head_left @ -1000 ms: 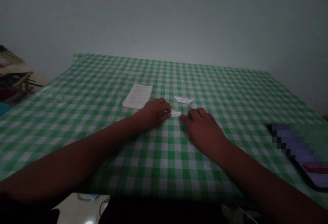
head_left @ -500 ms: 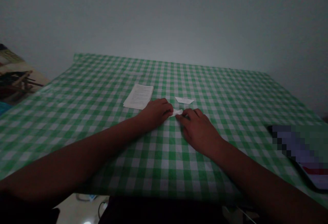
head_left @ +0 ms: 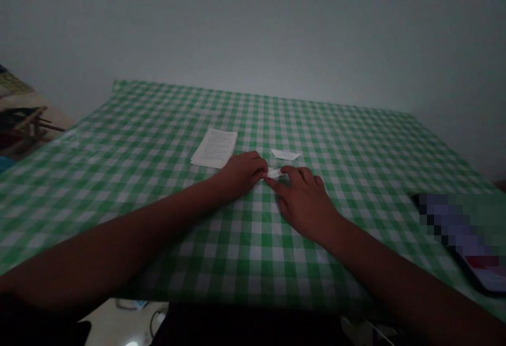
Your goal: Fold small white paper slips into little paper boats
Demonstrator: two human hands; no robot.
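A small folded strip of white paper (head_left: 274,173) lies on the green gingham tablecloth (head_left: 130,124), between my two hands. My left hand (head_left: 242,174) is curled, its fingertips pinching the strip's left end. My right hand (head_left: 303,202) reaches in from the other side, with its thumb below the strip's right end and its fingers over it. Just beyond them lies a white trapezoid paper scrap (head_left: 285,154). A small stack of printed paper sheets (head_left: 215,148) sits just past my left hand, not touching it.
A dark smartphone (head_left: 462,240) with a blurred-out screen lies at the table's right edge. A pale wall (head_left: 253,35) rises behind the far edge of the table. Some furniture and cloth (head_left: 23,124) show low at the far left.
My right hand has slid left and now meets the strip's right end. The strip sits closer between my hands, and the view has shifted slightly.
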